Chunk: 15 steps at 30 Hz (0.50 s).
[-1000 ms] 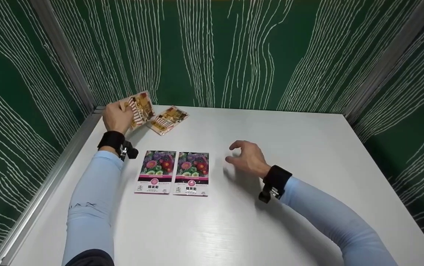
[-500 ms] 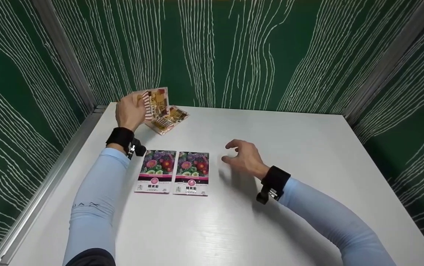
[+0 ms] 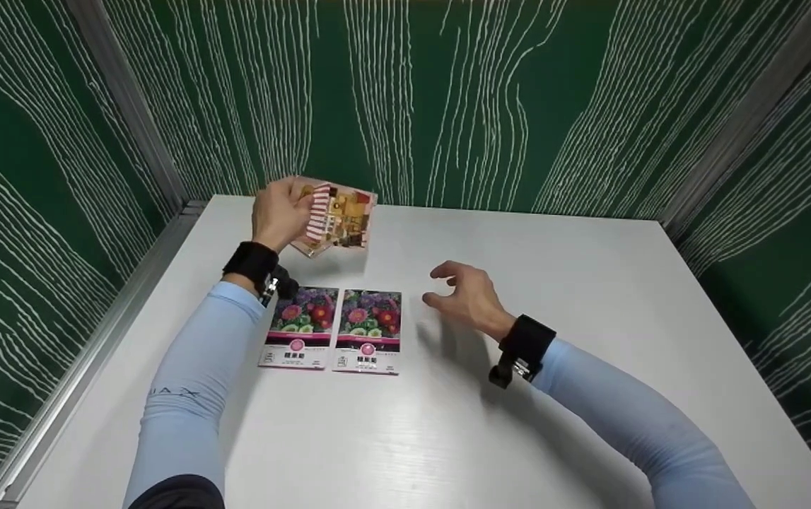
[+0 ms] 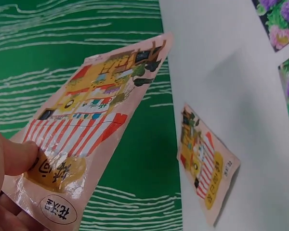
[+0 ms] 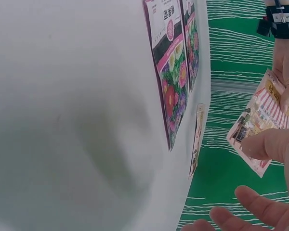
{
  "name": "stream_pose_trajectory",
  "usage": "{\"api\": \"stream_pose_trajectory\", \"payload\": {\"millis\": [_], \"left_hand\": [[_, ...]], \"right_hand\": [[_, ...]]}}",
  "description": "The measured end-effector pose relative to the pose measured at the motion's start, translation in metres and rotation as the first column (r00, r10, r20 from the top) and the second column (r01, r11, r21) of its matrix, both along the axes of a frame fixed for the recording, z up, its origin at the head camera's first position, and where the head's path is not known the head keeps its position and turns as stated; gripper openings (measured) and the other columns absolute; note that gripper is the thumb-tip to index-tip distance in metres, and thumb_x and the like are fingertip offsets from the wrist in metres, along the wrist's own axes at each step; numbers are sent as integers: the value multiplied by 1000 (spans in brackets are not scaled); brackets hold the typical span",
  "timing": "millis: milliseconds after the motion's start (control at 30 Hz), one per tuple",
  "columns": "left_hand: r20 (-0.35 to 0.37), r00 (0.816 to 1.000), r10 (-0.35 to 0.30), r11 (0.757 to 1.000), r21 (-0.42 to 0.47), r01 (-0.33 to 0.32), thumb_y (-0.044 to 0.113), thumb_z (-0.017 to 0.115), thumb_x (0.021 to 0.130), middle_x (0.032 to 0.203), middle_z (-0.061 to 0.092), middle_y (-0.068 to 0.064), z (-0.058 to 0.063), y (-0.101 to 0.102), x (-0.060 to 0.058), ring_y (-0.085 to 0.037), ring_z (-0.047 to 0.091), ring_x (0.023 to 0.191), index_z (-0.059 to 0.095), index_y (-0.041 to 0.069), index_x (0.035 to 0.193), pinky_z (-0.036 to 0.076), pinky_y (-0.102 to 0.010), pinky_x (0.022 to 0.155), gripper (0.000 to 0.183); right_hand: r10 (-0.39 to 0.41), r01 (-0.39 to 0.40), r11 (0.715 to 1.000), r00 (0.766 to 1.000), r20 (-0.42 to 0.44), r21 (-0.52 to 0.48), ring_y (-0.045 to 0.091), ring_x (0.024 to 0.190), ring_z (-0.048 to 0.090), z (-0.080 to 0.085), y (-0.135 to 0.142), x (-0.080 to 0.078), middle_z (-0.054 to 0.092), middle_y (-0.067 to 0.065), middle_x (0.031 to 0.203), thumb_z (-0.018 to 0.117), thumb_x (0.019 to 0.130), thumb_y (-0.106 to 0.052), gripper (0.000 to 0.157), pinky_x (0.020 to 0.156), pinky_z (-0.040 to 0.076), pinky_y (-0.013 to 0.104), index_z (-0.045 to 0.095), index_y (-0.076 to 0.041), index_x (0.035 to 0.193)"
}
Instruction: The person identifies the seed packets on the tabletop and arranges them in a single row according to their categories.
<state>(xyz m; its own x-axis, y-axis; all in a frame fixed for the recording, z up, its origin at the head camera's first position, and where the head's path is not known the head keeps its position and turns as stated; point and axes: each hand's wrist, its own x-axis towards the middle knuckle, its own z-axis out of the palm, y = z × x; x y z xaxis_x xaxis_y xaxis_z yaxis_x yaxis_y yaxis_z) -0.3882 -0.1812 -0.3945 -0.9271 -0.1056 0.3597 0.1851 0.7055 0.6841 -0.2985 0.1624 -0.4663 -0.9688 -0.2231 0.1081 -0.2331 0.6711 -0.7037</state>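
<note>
Thumb and fingers of my left hand (image 3: 281,215) pinch one end of a pale-pink packet (image 3: 346,218) printed with a red-and-white striped awning and yellow shop. It is lifted above the far left of the table. A matching packet (image 4: 202,166) lies flat beneath, mostly hidden behind the held one in the head view. Nearer the front, two flower-print packets, the left one (image 3: 302,322) and the right one (image 3: 370,322), lie side by side. My right hand (image 3: 472,297) hovers to their right, fingers loosely bent, thumb apart, holding nothing.
The white table (image 3: 518,438) is enclosed by green walls (image 3: 433,92) with wavy white lines. A metal rail (image 3: 87,353) runs along its left edge. Each wrist wears a black strap with a small camera; the left camera (image 3: 283,283) overlaps the left flower packet's upper corner.
My left hand has carried the held packet rightward until it covers most of the matching one in the head view. My right hand has barely shifted; the flower packets stay put.
</note>
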Motion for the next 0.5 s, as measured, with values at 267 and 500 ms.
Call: {"api": "stream_pose_trajectory", "payload": {"millis": [267,500], "left_hand": [[-3,989,-150,988,-35,150,18,72,108,75,33,0,-1,20,7,-23,43,75,46,15,82,31,-38,75,37],[88,948,-306,951,-17,309,19,72,109,90,68,-8,0,41,16,-18,55,79,76,6,109,39,-32,73,14]], "right_hand": [[3,-3,1000,1000,6,-12,48,133,71,-3,1,1,75,23,144,82,96,-30,50,113,57,59,72,-3,137],[-17,17,999,1000,-7,-38,50,142,64,-2,-1,0,66,24,156,82,97,-32,61,119,53,61,65,-3,148]]}}
